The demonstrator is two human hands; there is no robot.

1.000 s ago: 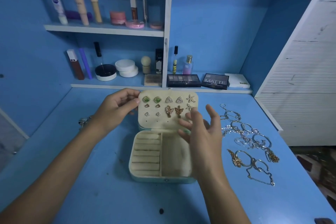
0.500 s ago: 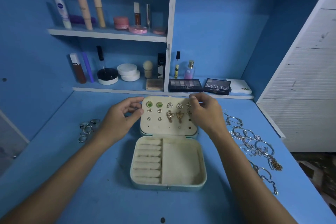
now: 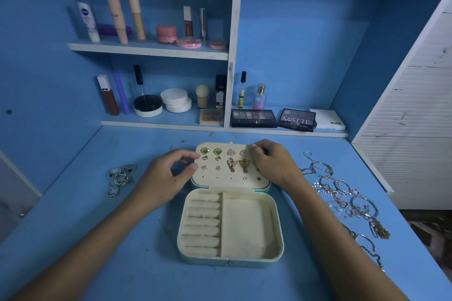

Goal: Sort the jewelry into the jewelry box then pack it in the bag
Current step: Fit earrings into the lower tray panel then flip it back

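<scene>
A pale mint, rounded-corner jewelry box [image 3: 230, 260] with a cream lining lies open at the lower middle of the frame on the blue desk top [image 3: 97, 264]. Its base holds a column of padded ring rolls [image 3: 201, 223] on the left side, about seven of them, and one plain square compartment [image 3: 245, 227] on the right. The lid panel [image 3: 230, 182] lies tipped back beyond the base, toward the shelves, and carries pinned earrings in pairs: two green square studs [image 3: 210, 151], two silver triangular studs [image 3: 236, 152], two small gold hearts [image 3: 211, 158], two gold butterfly drops [image 3: 238, 164] and two tiny pieces [image 3: 210, 167] below them too small to make out. A row of empty pin holes runs along the panel's near edge.

The left hand [image 3: 166, 178] sits at the lid's left edge, thumb and fingers curved and slightly apart, clasping nothing that can be seen. The right hand [image 3: 274, 166] covers the lid's upper right corner with its fingers curled together; whether they pinch an earring there cannot be told, since the hand hides that part of the panel.

At the left of the frame lies a small cluster of silver rings [image 3: 121, 178], roughly six, overlapping so the count is unsure. Down the right side runs a tangle of silver and gold bangles and chains [image 3: 347, 200], too knotted to count, its lower end partly behind the right forearm. A few tiny loose bits [image 3: 183, 141] lie on the desk beyond the lid.
</scene>
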